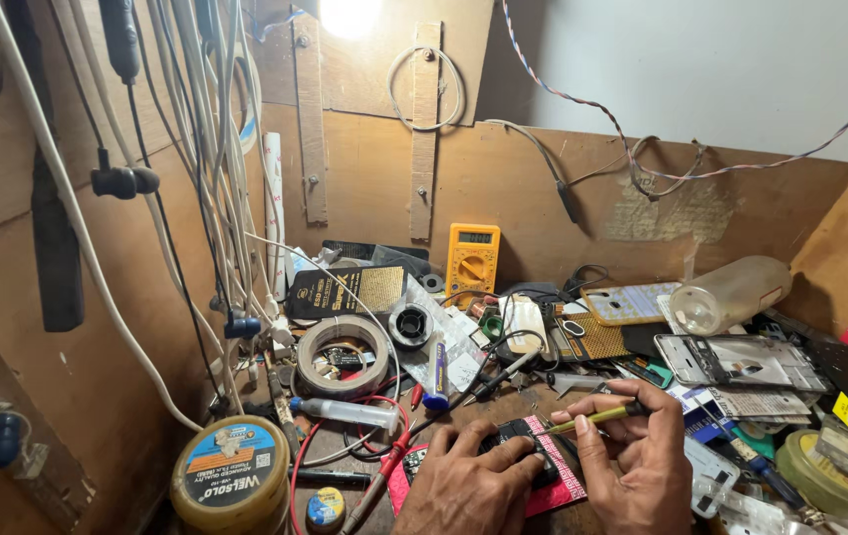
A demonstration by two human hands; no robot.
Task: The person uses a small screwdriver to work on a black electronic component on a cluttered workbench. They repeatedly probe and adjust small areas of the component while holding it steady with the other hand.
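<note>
Left hand point(468, 485) presses flat on the black phone point(523, 446); right hand point(632, 456) pinches a yellow-green tool point(592, 418), tip pointing nine o'clock.

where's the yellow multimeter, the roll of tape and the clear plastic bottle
yellow multimeter point(472, 260), head view, on its round dial
roll of tape point(316, 349), head view, on the left of its ring
clear plastic bottle point(731, 292), head view, on its side wall

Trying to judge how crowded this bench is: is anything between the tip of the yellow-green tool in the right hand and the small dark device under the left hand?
Nothing visible does. The right hand holds the yellow-green tool, its tip right at the small dark device, which the left hand presses down. The probe leads and syringe lie off to the left.
</note>
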